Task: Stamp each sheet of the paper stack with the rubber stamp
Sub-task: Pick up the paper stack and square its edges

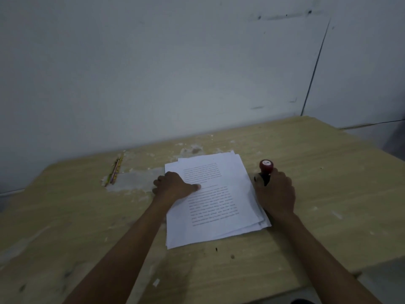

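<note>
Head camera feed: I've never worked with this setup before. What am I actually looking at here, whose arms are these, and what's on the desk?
There is no machine here. The single picture comes from a wide-angle camera worn on a person's head, looking forward and down, so the two bare arms reaching in from the bottom are the wearer's own.

On the worn wooden table lies a loosely squared paper stack; the top sheet carries printed text. The left hand rests on the stack's left edge, thumb on the top sheet, holding it down. The right hand sits just right of the stack and grips a rubber stamp with a red knob, standing upright beside the paper. Whether an ink pad lies under it I cannot tell.

Farther left, near the wall, lies a thin yellowish stick, possibly a pencil.
</note>
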